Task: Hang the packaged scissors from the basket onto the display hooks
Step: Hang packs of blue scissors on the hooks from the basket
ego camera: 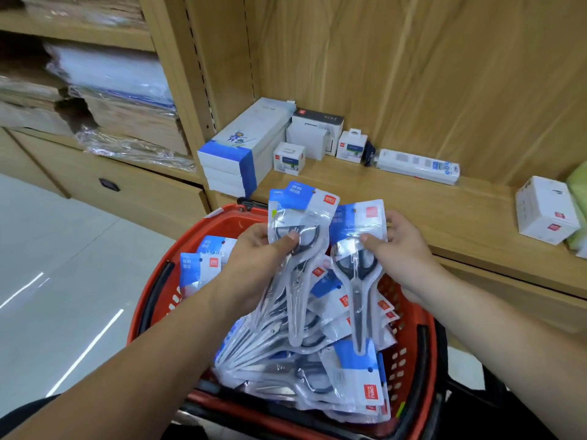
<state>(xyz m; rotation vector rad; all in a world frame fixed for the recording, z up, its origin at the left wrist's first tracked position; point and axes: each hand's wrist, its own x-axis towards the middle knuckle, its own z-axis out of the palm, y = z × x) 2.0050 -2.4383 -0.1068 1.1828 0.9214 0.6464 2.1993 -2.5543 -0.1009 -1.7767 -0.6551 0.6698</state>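
A red basket (149, 300) in front of me is piled with several packaged scissors (346, 385) in clear bags with blue and white headers. My left hand (257, 258) grips a fanned bundle of scissor packs (298, 217), thumb across the top one. My right hand (400, 246) holds a single scissor pack (357, 281) upright beside the bundle, thumb on its front. Both hands are above the basket. No display hooks are in view.
A wooden shelf (444, 211) runs behind the basket and carries white product boxes (241, 147), small boxes (289, 158) and a larger white box (543, 209) at right. Stacked paper fills the shelves at left (111, 90). Grey floor tiles (47, 265) lie at left.
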